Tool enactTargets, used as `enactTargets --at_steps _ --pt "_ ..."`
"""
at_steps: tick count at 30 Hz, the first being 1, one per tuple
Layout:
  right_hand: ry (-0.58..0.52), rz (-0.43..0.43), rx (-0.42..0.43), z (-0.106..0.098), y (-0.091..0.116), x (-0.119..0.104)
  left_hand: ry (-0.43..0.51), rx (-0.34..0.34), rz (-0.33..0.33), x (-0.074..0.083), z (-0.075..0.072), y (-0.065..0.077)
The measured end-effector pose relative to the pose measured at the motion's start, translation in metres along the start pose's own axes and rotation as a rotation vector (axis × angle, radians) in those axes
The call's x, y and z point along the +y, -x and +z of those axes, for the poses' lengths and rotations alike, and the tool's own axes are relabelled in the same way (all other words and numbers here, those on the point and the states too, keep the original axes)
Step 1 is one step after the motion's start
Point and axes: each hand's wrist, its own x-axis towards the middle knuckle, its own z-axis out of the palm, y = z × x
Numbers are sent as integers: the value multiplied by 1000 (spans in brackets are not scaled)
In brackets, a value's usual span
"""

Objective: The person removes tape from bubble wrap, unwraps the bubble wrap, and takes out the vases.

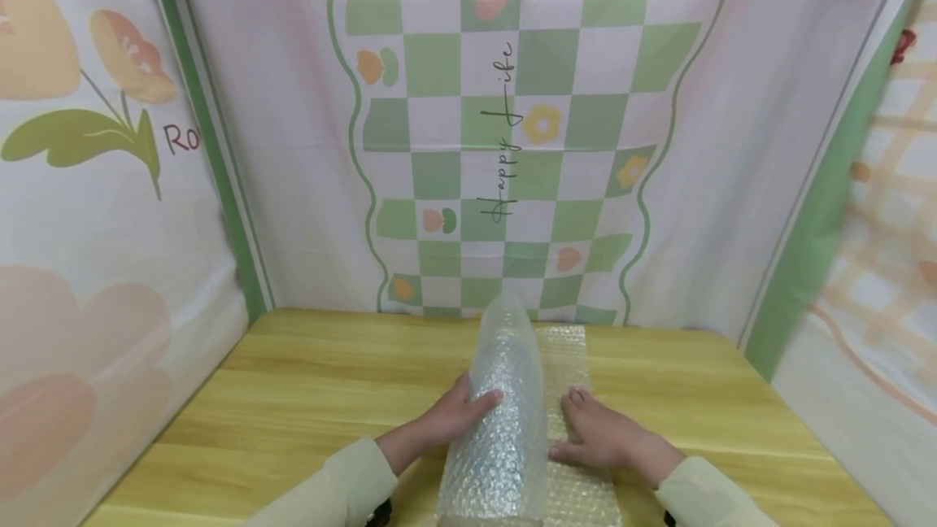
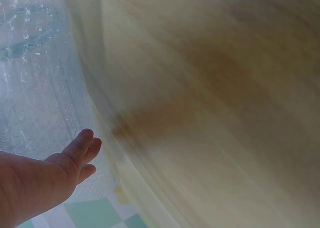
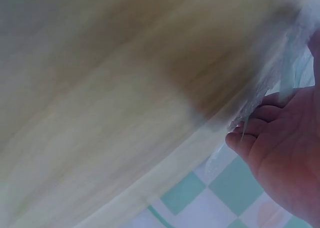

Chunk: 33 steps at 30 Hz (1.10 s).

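A long, rounded bundle of clear bubble wrap (image 1: 505, 454) lies pointing away from me, its far end narrowing to a thin, translucent tip. Bluish-white shows through it, and what it covers is hidden. My left hand (image 1: 457, 415) rests against its left side, thumb stretched across the top. In the left wrist view, that hand's fingers are nearly straight beside the wrap. To the bundle's right, a flat strip of bubble wrap (image 1: 564, 360) extends over the table. My right hand (image 1: 603, 433) lies on this strip with fingers spread, thumb towards the bundle.
A yellow wood-grain table (image 1: 351, 364) carries the wrap. Behind it hangs a green-and-white checked curtain (image 1: 490, 169), and printed fabric (image 1: 95, 226) closes the left side. More fabric (image 1: 878, 267) hangs at the right.
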Motion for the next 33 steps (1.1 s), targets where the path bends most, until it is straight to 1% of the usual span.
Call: enactTargets --at_steps 3,7,11,18,22,27,33 --pt "16 1 -6 1 0 0 5 -2 3 0 0 0" --pt "23 2 -3 1 2 -1 10 -3 -11 1 0 -1" --pt "17 0 4 1 2 -1 12 -1 -19 1 0 0" --pt "1 8 11 3 2 -1 -2 4 -8 2 0 0" --pt "-14 11 16 4 1 0 -7 6 -13 2 0 -1" --pt "-8 9 18 5 0 1 39 2 -21 3 1 -1" --pt "-22 22 13 5 1 1 76 -6 8 4 4 -3"
